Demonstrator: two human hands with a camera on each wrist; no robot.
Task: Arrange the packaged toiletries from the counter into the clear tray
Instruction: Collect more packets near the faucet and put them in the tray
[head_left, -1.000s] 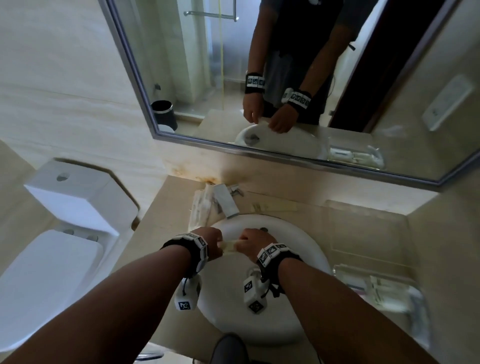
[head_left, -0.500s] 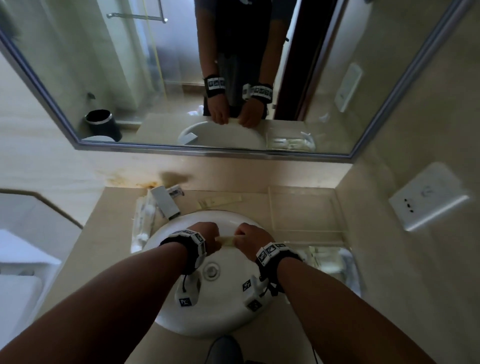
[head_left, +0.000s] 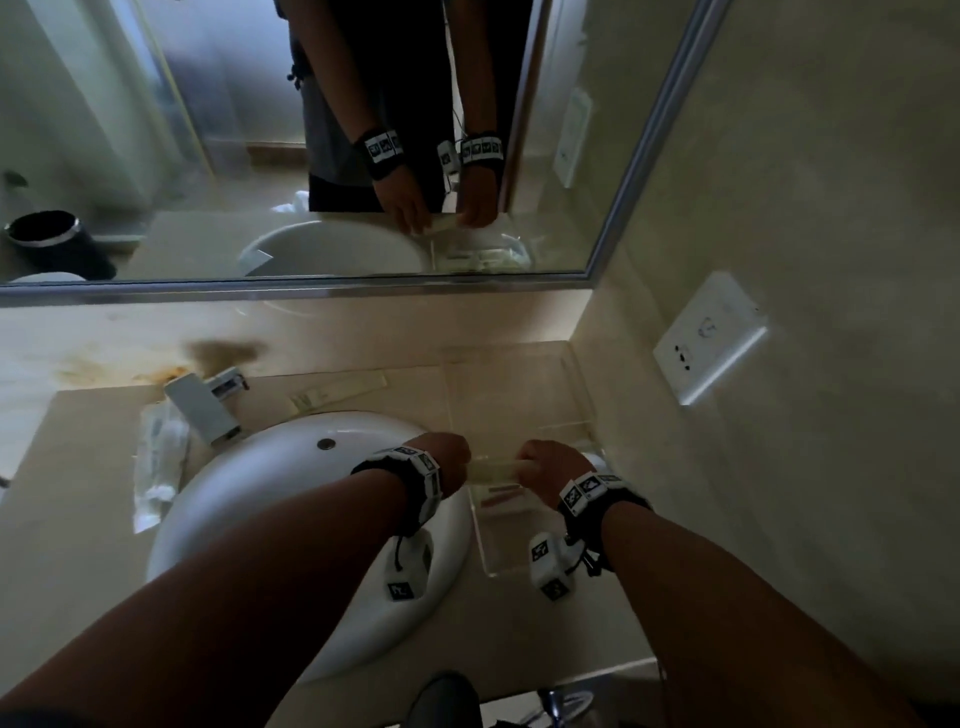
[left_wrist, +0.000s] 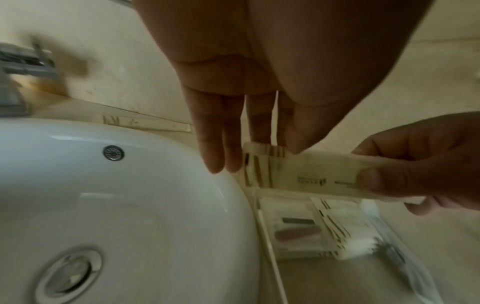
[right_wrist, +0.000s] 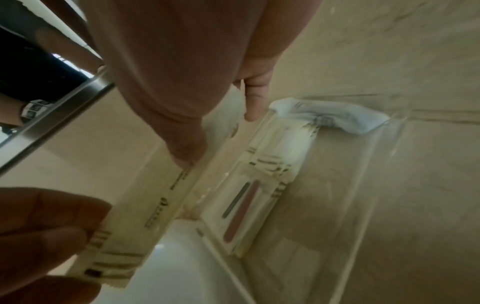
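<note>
A: Since the frame half a second back, both hands and the cream sachet (head_left: 493, 470) have shifted from over the sink basin (head_left: 270, 483) rightward, now above the clear tray (head_left: 498, 551). Camera view has swung right as well.

B: Grip on the sachet?

A: Held level between the hands. Left hand (head_left: 451, 462) pinches its striped end between thumb and fingertips (left_wrist: 262, 131); the other fingers hang straight, close together. Right hand (head_left: 550, 467) pinches the opposite end, thumb on top, fingers curled beneath.

B: Sachet position relative to tray?

A: Over the tray's sink-side edge, not touching it as far as the wrist views show.

B: Tray contents?

A: One flat packet with a dark strip and a reddish strip (right_wrist: 241, 211), lying along the sink-side wall. A white crumpled packet (right_wrist: 335, 117) at the far corner. A clear-wrapped item with a dark handle (left_wrist: 397, 253) beside the flat packet; too blurred to identify.

B: Still on the counter?

A: A long cream sachet (head_left: 337, 392) behind the basin, near the wall. A clear-wrapped packet (head_left: 156, 467) left of the basin, beside the faucet (head_left: 202, 405).
</note>
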